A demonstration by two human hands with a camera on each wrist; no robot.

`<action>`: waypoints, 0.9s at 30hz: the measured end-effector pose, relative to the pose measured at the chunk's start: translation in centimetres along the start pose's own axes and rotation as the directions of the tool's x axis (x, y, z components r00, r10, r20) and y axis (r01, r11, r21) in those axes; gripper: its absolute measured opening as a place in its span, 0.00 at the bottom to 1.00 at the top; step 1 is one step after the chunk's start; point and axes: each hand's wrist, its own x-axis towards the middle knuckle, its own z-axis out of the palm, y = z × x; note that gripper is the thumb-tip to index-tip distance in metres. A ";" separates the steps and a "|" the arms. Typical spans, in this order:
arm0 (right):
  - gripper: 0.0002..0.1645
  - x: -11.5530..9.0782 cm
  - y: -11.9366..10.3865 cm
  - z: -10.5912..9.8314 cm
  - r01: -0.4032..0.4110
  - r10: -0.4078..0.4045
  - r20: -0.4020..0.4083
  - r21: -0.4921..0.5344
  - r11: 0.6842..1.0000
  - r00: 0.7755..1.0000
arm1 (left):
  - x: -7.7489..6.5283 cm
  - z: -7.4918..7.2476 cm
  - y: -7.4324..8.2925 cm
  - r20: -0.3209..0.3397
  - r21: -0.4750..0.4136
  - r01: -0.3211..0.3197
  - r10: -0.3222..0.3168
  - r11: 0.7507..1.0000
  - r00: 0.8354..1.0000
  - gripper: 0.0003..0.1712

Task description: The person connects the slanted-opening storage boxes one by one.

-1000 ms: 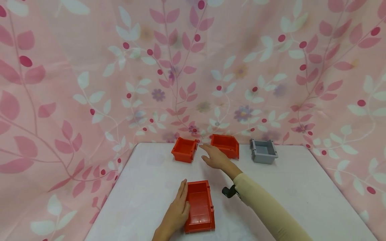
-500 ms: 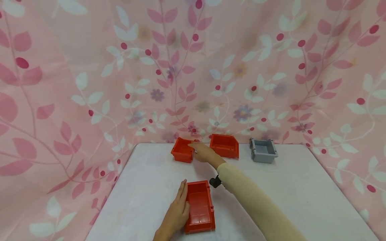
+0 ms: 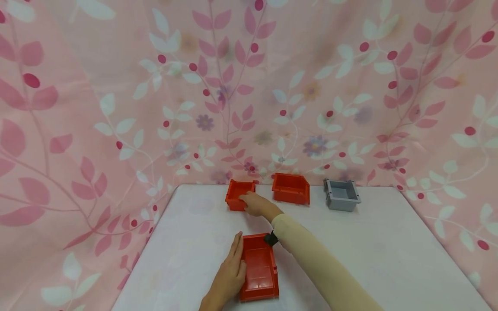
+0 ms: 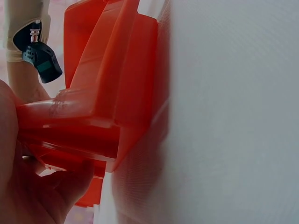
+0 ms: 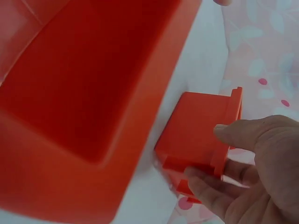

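Observation:
The larger red plastic bin (image 3: 258,268) lies near the front of the table. My left hand (image 3: 227,276) holds its left wall, fingers extended along the outside and thumb over the rim. In the left wrist view, this bin (image 4: 107,88) and part of the hand (image 4: 51,186) fill the left side. Farther back sits a small red bin (image 3: 235,203), its near right corner gripped by my right hand (image 3: 258,205). The right wrist view has the thumb against one wall of the small bin (image 5: 196,126) and other fingers round its side. Part of its rim is hidden.
Right of the small bin, another red bin (image 3: 291,190) with a slanted side stands along the back edge. A grey bin (image 3: 342,195) is farther right. A pink floral cloth (image 3: 249,86) hangs behind the white table (image 3: 389,259).
My right hand has moved left from beside the slanted red bin to the small red bin and taken hold of it. The small bin has turned slightly. My left hand stays put.

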 end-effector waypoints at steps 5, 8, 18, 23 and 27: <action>0.16 0.2 0.7 0.5 -0.076 0.073 -0.125 -0.020 0.997 0.990 | 0.1 0.1 0.0 -0.001 0.014 0.001 -0.001 1.000 1.000 0.40; 0.06 0.1 1.2 0.3 -0.107 0.107 -0.212 0.014 0.994 0.971 | 0.1 0.1 -0.1 -0.002 0.020 0.007 -0.007 1.000 1.000 0.40; 0.06 -2.9 1.4 -1.9 -0.032 0.053 -0.348 0.065 0.997 0.936 | 0.1 0.2 -0.1 -0.034 0.031 -0.012 0.013 0.999 0.999 0.39; 0.13 -4.8 2.0 -2.5 -0.025 0.048 -0.389 0.063 0.998 0.920 | 0.1 0.3 -0.1 -0.030 0.026 0.004 -0.003 1.000 1.000 0.39; 0.19 -6.7 2.8 -2.8 -0.020 0.046 -0.423 0.066 0.998 0.905 | 0.1 0.4 0.0 -0.021 0.024 0.023 -0.022 0.999 1.000 0.40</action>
